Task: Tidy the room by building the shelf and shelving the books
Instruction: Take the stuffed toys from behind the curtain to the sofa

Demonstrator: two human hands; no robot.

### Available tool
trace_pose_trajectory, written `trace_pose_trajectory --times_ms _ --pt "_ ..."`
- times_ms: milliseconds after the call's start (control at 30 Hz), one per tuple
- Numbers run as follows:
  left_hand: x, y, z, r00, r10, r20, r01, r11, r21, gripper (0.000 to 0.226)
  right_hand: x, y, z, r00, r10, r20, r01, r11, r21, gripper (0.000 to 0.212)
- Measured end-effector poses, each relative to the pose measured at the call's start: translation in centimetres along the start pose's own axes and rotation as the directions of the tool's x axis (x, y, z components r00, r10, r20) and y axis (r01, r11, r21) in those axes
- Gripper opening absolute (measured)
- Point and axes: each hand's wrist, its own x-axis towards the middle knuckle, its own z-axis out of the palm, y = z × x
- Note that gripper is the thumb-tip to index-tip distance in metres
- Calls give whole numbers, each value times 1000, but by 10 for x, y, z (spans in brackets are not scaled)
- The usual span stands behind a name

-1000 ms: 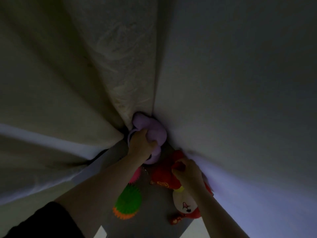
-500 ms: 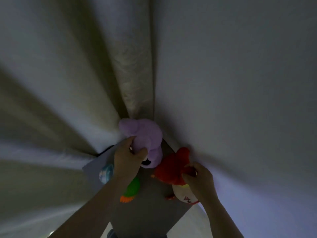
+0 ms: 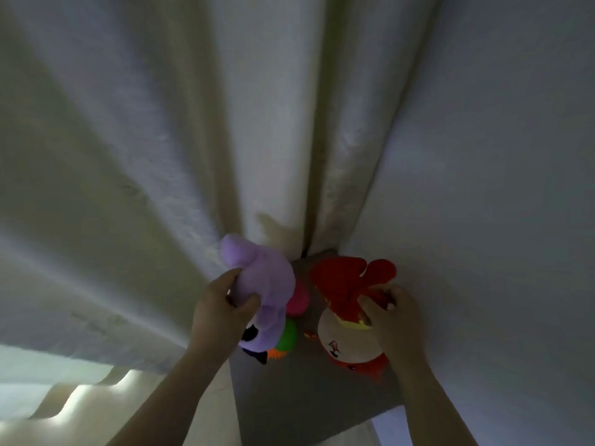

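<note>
Left hand [image 3: 222, 313] is clamped round the purple plush [image 3: 264, 278], right hand [image 3: 391, 320] pinches the red plush [image 3: 344, 281], both just above the grey board [image 3: 306, 391], maybe the shelf. No books visible. I'd lift straight up, since a green spiky ball [image 3: 286, 338] sits right under the left grip.

Cream curtain folds [image 3: 161, 188] crowd above and left of the left grip [image 3: 222, 317]; a white wall [image 3: 483, 156] bars the right grip [image 3: 392, 320] on its right. Between them the gripped purple plush toy [image 3: 264, 278], red-and-cream plush toy [image 3: 341, 281], pink ball [image 3: 297, 300] and green spiky ball [image 3: 286, 338] fill the gap. The grey board [image 3: 306, 397] nearer than both grips lies bare.
</note>
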Motion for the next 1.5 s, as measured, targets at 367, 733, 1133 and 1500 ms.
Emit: trace_pose_trajectory --times_ms 367,733,1133,1500 --pt "-69 -77 -142 964 -158 -215 134 983 -124 30 -78 -88 120 961 -217 172 207 975 76 15" --pt "-185 -195 -315 857 -230 -462 169 971 -169 38 -265 -145 271 851 -343 399 304 939 158 12" --pt "-225 -261 -415 677 -330 -658 290 941 -173 26 -364 -202 396 627 -447 638 434 880 190 12" --pt "-203 -297 -476 466 -494 -734 251 869 -426 31 -391 -265 517 351 -471 810 447 844 297 12"
